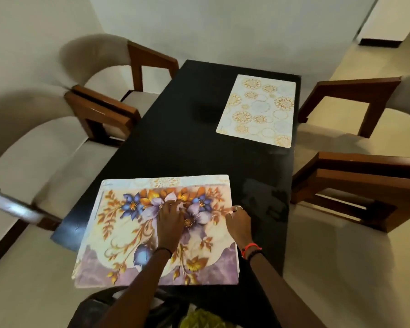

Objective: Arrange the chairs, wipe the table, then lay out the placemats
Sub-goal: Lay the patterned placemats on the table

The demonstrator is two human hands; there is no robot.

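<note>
Placemats (118,245) lie stacked, overhanging the near end of the table (187,150), 1 mat (258,110) already laid far right; your left hand (171,218) presses flat on the top one, your right hand (238,223) pinches its edge; a careless pull could lift 2 together or tip the stack off.

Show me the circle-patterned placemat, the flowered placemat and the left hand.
circle-patterned placemat (258,110), head view, its middle.
flowered placemat (126,235), head view, bare left half.
left hand (171,221), head view, back of hand.
</note>
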